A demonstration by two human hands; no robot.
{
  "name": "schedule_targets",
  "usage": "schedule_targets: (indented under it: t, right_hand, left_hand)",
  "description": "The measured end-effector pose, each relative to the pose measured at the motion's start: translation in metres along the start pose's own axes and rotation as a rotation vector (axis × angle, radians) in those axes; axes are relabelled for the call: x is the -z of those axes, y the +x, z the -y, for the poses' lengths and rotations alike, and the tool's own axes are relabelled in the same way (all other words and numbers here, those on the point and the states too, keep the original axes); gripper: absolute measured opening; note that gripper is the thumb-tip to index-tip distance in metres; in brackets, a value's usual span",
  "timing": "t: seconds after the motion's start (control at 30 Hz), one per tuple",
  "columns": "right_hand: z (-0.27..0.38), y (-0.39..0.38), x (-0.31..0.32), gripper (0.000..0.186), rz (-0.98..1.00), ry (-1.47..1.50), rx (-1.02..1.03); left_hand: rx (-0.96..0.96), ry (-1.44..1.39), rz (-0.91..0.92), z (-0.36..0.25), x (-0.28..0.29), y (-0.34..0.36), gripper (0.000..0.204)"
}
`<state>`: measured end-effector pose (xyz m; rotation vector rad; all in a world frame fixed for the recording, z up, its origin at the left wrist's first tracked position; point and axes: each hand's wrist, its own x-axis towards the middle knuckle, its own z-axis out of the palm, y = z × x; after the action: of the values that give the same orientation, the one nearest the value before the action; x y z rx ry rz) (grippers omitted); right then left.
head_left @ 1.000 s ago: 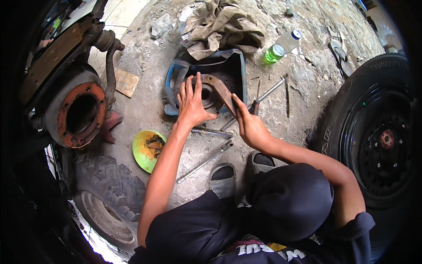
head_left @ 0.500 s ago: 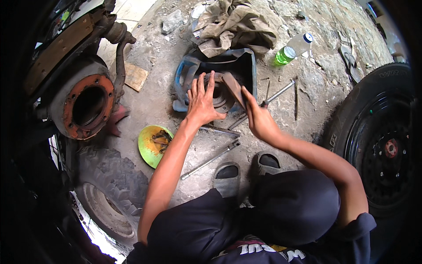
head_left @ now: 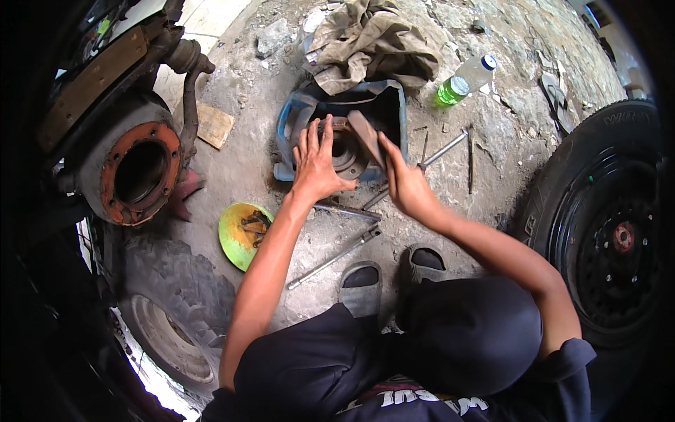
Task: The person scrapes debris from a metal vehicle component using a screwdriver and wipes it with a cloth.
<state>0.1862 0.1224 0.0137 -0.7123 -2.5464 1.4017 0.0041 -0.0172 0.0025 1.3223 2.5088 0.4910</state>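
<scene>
Head view looking down on rough, cracked concrete ground (head_left: pixel 281 176) — outdoor repair spot. Left hand (head_left: pixel 316 165) lying flat, fingers spread wide, pressing on the round metal hub (head_left: pixel 348 151) sitting in a cut-open blue plastic container (head_left: pixel 290 119). Right hand (head_left: pixel 404 186) closing thumb and fingers on a curved brown brake shoe (head_left: pixel 367 133), leaning against the hub's right side. Lying about: steel rods (head_left: pixel 330 257), yellow-green bowl (head_left: pixel 239 235), crumpled rag (head_left: pixel 373 42), green-liquid bottle (head_left: pixel 464 77), black tyre (head_left: pixel 598 225) at right, rusty orange axle hub (head_left: pixel 137 172) at left.
</scene>
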Motion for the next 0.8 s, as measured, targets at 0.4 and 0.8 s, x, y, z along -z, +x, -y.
schedule_targets:
  t: [0.4,0.8]
  right_hand:
    - [-0.076,0.048,0.102,0.06,-0.149,-0.189,-0.062]
    - [-0.112,0.021,0.099,0.06,-0.142,-0.914,-0.086]
  left_hand:
    - [0.044,0.053,0.021,-0.007,-0.004,0.0,0.154]
    - [0.074,0.063,0.038,-0.005,-0.002,-0.004,0.154]
